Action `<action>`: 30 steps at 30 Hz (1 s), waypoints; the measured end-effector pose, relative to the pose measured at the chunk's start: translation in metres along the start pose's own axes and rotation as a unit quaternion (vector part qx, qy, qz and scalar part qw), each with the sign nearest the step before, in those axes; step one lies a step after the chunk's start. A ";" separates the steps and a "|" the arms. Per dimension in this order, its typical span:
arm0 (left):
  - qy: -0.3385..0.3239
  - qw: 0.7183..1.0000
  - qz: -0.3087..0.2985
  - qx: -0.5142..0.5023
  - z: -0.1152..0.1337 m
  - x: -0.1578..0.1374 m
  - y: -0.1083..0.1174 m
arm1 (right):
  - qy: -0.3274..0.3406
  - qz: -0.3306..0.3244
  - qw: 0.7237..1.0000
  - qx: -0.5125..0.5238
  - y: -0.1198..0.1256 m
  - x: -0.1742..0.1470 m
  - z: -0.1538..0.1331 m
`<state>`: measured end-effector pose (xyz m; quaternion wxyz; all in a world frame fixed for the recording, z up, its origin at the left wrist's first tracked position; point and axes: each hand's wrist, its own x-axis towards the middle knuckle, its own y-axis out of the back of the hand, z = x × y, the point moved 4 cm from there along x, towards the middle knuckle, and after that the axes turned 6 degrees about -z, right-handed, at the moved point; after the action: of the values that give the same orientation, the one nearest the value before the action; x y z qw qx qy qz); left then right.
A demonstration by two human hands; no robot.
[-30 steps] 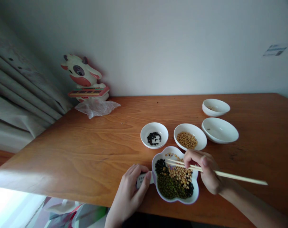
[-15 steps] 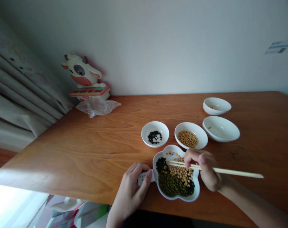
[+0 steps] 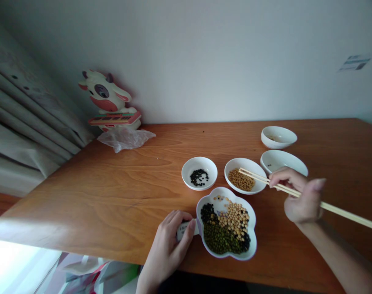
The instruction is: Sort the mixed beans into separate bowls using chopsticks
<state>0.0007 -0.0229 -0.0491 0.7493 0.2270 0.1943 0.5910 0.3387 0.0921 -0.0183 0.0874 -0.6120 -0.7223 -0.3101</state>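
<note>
My left hand (image 3: 173,245) grips the short handle of a white flower-shaped dish (image 3: 252,222) with a lilac rim. In the dish lie green beans (image 3: 218,238), black beans (image 3: 207,213) and yellow soybeans (image 3: 235,216). My right hand (image 3: 302,194) is closed around a pair of chopsticks (image 3: 284,188), whose tips are over the white bowl (image 3: 259,171) of soybeans. Whether a bean is between the tips I cannot tell. Left of that bowl sits another white bowl (image 3: 189,165) with black beans in it.
Behind my right hand stands a white bowl (image 3: 281,160) with a few dark specks, and another white bowl (image 3: 279,132) is farther back. A cow-shaped toy keyboard (image 3: 114,100) and a crumpled plastic bag (image 3: 126,139) are at the back left, near a curtain (image 3: 26,134).
My right hand has moved the chopsticks from the flower-shaped dish, up and to the right, to the soybean bowl. My left hand keeps its hold on the handle.
</note>
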 end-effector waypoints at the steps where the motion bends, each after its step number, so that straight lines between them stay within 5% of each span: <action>1: 0.000 1.000 0.000 -0.001 0.000 0.000 0.000 | -0.004 0.009 1.000 0.001 0.002 0.002 0.001; 6: 0.001 1.000 0.006 -0.001 0.002 0.000 0.001 | 0.023 0.003 0.999 0.047 -0.006 0.006 -0.017; 14: 0.004 1.000 0.004 0.002 0.002 0.000 0.002 | 0.018 -0.236 0.969 0.070 -0.051 -0.010 -0.027; 30: 0.007 1.000 0.000 -0.002 0.001 0.000 0.001 | 0.019 -0.258 0.964 0.064 -0.058 -0.012 -0.025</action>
<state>0.0003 -0.0231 -0.0482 0.7486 0.2213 0.1987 0.5926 0.2805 0.0647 -0.0246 0.0569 -0.3920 -0.8723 -0.2865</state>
